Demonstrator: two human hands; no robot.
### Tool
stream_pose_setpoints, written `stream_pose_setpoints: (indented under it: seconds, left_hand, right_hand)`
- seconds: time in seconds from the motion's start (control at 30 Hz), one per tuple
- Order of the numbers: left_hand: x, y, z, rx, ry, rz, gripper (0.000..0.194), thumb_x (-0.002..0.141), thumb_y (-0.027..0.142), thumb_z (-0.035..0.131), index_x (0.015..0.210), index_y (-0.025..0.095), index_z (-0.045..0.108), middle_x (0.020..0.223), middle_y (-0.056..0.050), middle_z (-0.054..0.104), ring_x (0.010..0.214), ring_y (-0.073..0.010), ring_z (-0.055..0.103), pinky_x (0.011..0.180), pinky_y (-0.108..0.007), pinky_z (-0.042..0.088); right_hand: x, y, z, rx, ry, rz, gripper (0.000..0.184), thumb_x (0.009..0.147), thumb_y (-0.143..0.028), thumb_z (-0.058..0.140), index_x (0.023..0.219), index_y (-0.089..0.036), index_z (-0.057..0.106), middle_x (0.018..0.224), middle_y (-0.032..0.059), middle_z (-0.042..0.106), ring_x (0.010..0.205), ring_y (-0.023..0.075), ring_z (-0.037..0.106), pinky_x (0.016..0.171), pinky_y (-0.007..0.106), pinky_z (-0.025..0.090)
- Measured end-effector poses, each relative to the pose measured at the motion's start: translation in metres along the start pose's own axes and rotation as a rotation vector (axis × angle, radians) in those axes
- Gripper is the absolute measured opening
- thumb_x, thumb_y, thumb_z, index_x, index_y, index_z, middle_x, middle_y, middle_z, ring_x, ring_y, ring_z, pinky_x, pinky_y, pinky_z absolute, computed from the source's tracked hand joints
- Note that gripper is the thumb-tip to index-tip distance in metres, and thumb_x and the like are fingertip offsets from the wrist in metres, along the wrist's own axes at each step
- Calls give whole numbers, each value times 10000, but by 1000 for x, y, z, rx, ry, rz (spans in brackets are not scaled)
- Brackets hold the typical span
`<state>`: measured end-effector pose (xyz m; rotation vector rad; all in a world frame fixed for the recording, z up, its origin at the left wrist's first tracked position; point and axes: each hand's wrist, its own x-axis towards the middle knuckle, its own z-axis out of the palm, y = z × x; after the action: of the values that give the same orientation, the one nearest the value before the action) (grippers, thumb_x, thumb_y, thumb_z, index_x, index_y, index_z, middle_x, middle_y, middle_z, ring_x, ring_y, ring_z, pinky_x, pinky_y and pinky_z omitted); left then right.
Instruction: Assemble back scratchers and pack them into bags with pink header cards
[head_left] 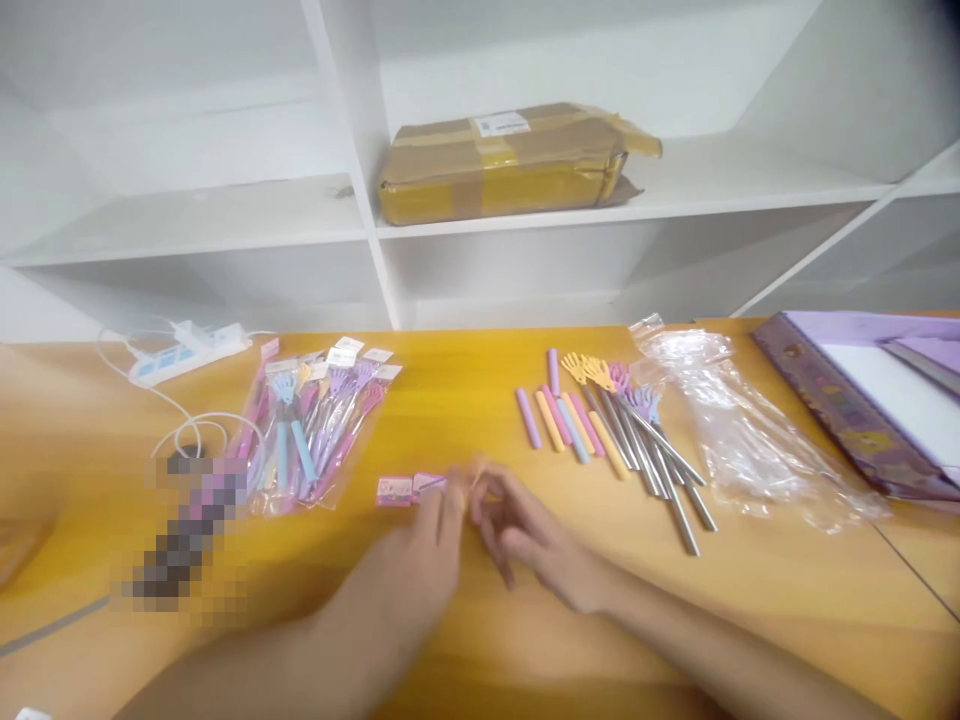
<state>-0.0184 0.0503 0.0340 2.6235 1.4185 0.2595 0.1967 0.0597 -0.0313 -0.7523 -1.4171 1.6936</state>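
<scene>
My left hand [435, 525] is over the middle of the table, blurred by motion, with its fingertips close to two small pink printed cards [394, 490]. Whether it holds anything is not visible. Beside it, my right hand [536, 535] has loosely bent fingers, some of them apart, and its fingertips meet or nearly meet the left ones. To the right lie several back scratchers with metal rods [637, 435] and coloured hand-shaped heads. Several pastel handle sleeves [574, 425] lie next to them. At left is a pile of bagged back scratchers [315, 430].
Crumpled clear plastic bags [720, 400] lie right of the rods, beside a purple patterned box [847, 400]. A white power strip [191, 352] with cables sits at the back left. A taped cardboard box [502, 165] rests on the white shelf [697, 185] behind.
</scene>
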Motion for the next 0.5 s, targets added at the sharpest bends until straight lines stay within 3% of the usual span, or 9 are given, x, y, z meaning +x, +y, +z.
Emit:
stream_pose_setpoints:
  seconds: [0.07,0.13,0.23,0.3,0.4,0.5]
  left_hand:
    - [-15,20,21,96,-49,103,578,924,97,545,1500,139,557,1095,-150,707,663,-203,663,450,-289,475]
    - [-19,26,29,153,-100,154,482,962,98,510,1439,104,578,1030,-134,697,625,-197,641,420,-285,446]
    - [-7,21,21,58,-189,166,375,1003,264,592,1351,126,585,1113,-148,673,787,-261,697,542,-330,559]
    - [5,16,14,-98,-232,171,435,991,410,647,1325,146,557,1187,-162,639,927,-314,697,677,-414,619]
    - [15,10,19,-339,-160,142,373,983,380,651,1266,185,507,1188,-145,592,1080,-336,634,886,-525,600]
    - [15,7,44,-620,-34,63,308,964,305,668,1163,217,450,1147,-110,549,1066,-281,592,944,-517,561]
  right_hand:
    - [-8,1,19,22,-2,47,711,1008,-704,587,1573,-326,379,1120,70,591,743,171,600,559,290,582]
    - [-13,2,27,-57,31,37,654,1043,-679,531,1583,-323,430,1155,98,625,927,240,655,737,361,639]
    - [-14,1,22,-163,96,-18,594,1077,-614,493,1596,-325,478,1263,110,641,1188,294,627,1048,459,577]
    - [-15,-2,12,-208,124,-17,548,1087,-560,502,1583,-327,520,1320,104,628,1267,296,587,1146,485,508]
    - [-21,-4,-6,-241,148,9,473,1119,-483,449,1533,-314,601,1271,101,603,1213,267,579,1133,468,504]
    - [-30,-1,-17,-200,179,25,459,1141,-459,397,1491,-309,652,1140,83,563,1090,228,582,994,407,568]
